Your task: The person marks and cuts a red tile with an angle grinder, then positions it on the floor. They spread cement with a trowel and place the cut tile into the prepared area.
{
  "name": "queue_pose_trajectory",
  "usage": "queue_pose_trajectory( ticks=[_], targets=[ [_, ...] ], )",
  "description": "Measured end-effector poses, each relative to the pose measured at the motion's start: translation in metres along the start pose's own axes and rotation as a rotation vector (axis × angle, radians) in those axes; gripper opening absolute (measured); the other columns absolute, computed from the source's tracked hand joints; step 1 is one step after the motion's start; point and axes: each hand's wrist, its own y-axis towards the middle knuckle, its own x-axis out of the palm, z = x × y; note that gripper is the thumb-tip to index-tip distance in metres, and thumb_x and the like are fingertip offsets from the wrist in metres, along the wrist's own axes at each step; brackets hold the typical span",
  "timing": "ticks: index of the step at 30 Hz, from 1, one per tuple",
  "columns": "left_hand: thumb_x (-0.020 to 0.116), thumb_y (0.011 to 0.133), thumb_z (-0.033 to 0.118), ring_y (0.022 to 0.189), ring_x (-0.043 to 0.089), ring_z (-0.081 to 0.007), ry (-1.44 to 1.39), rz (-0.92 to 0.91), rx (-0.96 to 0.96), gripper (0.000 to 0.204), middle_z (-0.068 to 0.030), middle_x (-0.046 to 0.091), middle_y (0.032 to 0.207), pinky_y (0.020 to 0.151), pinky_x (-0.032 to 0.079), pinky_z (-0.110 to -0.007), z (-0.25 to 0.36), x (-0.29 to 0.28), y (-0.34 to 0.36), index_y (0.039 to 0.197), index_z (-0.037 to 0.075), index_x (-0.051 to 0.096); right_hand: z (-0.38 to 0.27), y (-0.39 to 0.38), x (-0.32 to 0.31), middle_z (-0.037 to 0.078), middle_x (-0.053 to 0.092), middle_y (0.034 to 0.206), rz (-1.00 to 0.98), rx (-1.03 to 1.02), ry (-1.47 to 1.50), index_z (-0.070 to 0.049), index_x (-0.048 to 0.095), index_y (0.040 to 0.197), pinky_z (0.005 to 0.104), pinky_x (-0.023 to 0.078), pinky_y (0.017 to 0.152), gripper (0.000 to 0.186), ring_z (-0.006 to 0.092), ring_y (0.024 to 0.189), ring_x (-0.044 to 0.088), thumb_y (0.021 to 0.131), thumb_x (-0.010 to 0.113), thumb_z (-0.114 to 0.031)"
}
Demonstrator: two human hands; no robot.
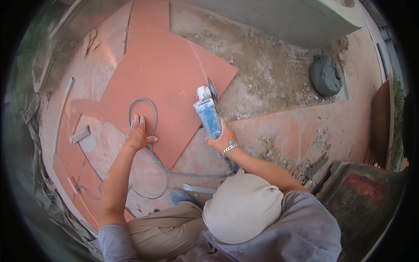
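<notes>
My right hand [224, 139] is wrapped around the body of a blue angle grinder [209, 118] with a whitish, dusty head. Its thin dark disc [212, 90] stands on edge at the right part of a large reddish tile [152, 74]. A pale straight line runs over the tile from its upper edge to the disc. Whether the disc is spinning I cannot tell. My left hand [138, 135] rests on the tile's lower left part, fingers stretched out and thumb apart. Around it loops a grey-blue power cord [156, 114], which trails down and right toward the grinder's rear.
Bare soil and rubble [262, 65] lie beyond the tile, with a dark grey mortar mound [325, 75] at right. A pale wall [288, 22] borders the far side. A trough-like dark container [366, 192] stands near right; more red tiles [65, 161] lie at left.
</notes>
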Motion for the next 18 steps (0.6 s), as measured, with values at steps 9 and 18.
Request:
queue_pose_trajectory(
  ticks=[9,18],
  targets=[
    [0.088,0.077,0.043,0.153,0.024,-0.0417,-0.006,0.002,0.008,0.113,-0.0292,0.018,0.166,0.124,0.032,-0.045,0.000,-0.002,-0.002,0.158,-0.005,0.024,0.006,-0.006,0.002,0.026,0.069,0.119,-0.003,-0.011,0.051,-0.010,0.039,0.147,0.0480,0.054,0.093,0.089,0.0434,0.108,0.068,0.072,0.079,-0.037],
    [0.088,0.076,0.044,0.153,0.026,-0.0409,0.007,-0.007,0.008,0.116,-0.0279,0.017,0.166,0.123,0.033,-0.044,-0.006,0.003,0.001,0.159,-0.004,0.022,0.013,-0.015,0.004,0.025,0.069,0.120,-0.009,-0.027,0.071,-0.009,0.041,0.147,0.0474,0.054,0.094,0.088,0.0424,0.109,0.068,0.073,0.079,-0.036]
  ],
)
